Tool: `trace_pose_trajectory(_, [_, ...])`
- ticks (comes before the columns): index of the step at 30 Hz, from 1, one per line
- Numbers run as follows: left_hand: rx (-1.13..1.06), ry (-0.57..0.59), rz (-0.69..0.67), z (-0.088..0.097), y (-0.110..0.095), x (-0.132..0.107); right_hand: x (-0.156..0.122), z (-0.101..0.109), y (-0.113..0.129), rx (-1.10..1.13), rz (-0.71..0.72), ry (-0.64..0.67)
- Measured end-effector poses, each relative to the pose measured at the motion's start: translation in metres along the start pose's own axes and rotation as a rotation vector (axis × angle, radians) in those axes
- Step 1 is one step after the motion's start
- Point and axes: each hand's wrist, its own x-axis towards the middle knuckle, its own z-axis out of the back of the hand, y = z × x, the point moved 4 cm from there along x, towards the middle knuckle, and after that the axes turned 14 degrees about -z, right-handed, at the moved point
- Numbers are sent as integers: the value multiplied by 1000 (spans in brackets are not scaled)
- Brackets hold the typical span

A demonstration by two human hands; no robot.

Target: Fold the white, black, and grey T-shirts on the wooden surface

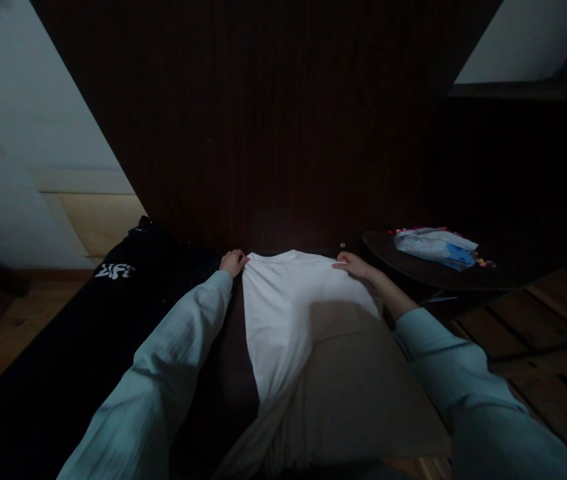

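Note:
A white shirt (283,300) lies spread out in front of me, its near half in shadow and bunched into folds at the lower left. A square outline like a pocket shows on its right side. My left hand (234,262) pinches the far left corner of the shirt. At the far edge on the right, my right hand (353,264) grips the fabric between thumb and fingers. Between the two hands the far edge is drawn nearly straight, with small creases. Light green sleeves cover both forearms.
A tall dark wooden panel (273,133) rises just beyond the shirt. On the left lies black clothing (113,300) with white lettering. A blue and white plastic packet (436,248) rests on a dark curved shelf (383,250) at right. Wooden slats (538,320) show at far right.

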Motion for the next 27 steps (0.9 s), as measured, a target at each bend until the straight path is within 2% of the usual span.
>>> trace_pose_trajectory(3, [47,-58,56,1,-3,-3,2,-2,-9,39,-21,-77])
trace_pose_trajectory(7, [79,-89,65,0,-12,-7,0,-13,-17,30,-71,-155])
trace_pose_trajectory(12, [20,-85,213,-2,-9,-14,-5,-23,-17,-7,-107,-214])
trace_pose_trajectory(16, [-48,-10,165,-2,-8,-12,-9,-21,-12,-54,-110,-218])
trace_pose_trajectory(18, [-58,-13,135,0,-12,-10,-11,-19,-9,-89,-119,-216])
trace_pose_trajectory(23, [-4,-78,105,14,-35,-23,-33,-13,14,-196,-96,-290])
trace_pose_trajectory(25, [23,-69,58,22,-47,-39,-50,-13,32,-220,-18,-338])
trace_pose_trajectory(27, [35,-6,-5,28,-58,-62,-72,-18,51,-192,83,-310])
